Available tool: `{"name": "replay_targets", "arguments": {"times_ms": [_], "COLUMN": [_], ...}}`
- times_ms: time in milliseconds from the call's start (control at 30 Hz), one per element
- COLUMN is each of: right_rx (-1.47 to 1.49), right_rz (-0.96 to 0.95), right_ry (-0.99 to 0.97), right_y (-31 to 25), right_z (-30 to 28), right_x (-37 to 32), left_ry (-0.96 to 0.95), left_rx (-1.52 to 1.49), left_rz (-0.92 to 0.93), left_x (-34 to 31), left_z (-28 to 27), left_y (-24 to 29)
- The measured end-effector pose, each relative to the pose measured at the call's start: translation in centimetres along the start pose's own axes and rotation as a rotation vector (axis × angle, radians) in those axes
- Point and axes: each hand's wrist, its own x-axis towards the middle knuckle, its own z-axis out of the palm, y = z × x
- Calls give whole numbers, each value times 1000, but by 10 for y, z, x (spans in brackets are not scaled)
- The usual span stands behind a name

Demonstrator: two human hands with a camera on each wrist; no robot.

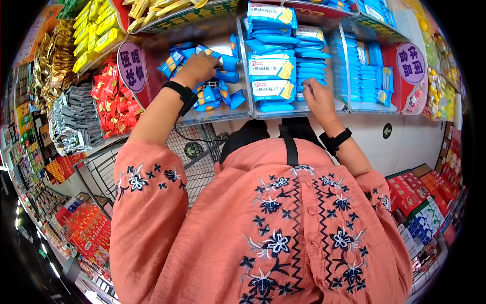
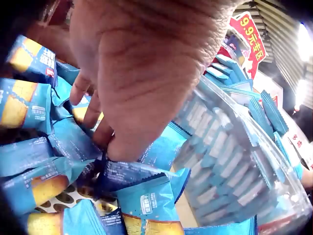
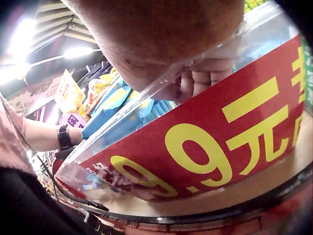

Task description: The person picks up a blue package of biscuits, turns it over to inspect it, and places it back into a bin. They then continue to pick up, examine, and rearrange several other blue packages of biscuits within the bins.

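Note:
My left hand [image 1: 198,70] reaches down into a bin of loose blue biscuit packets [image 1: 210,96]. In the left wrist view its thumb and fingers come together at the crimped edge of one packet [image 2: 132,174], their tips partly hidden by the wrappers. My right hand [image 1: 318,97] is at the front of the neighbouring bin, beside stacked blue biscuit packets [image 1: 273,76]. Its fingers [image 3: 203,78] are loosely curled behind the clear bin wall [image 3: 161,81], and no packet shows in them.
Clear dividers [image 1: 244,66] separate the bins. More blue packets [image 1: 372,76] stand to the right. Red packets [image 1: 114,96] and silver packets [image 1: 76,121] fill the left side. A wire cart [image 1: 197,172] stands below the shelf. A red price sign [image 3: 205,132] covers the bin front.

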Motion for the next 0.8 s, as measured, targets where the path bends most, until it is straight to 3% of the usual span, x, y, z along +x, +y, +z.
{"name": "replay_targets", "arguments": {"times_ms": [100, 267, 367, 500, 633, 767, 800], "right_rx": [-1, -3, 8, 22, 21, 9, -2], "right_rz": [-4, -10, 10, 27, 54, 45, 38], "right_ry": [8, 21, -3, -19, -46, -30, -26], "right_y": [0, 4, 4, 3, -1, -2, 0], "right_z": [1, 4, 4, 3, 2, 1, 2], "right_x": [0, 0, 0, 0, 0, 0, 0], "left_ry": [-102, 121, 66, 215, 185, -127, -124], "left_rx": [61, 109, 34, -47, -352, -345, -334], "left_rz": [-49, 51, -53, -219, 76, -12, 6], "left_x": [-20, -51, -63, -78, -76, -60, -58], "left_z": [-17, -2, -1, -2, 11, 20, 16], "left_y": [8, -7, -26, -34, -12, 9, 12]}}
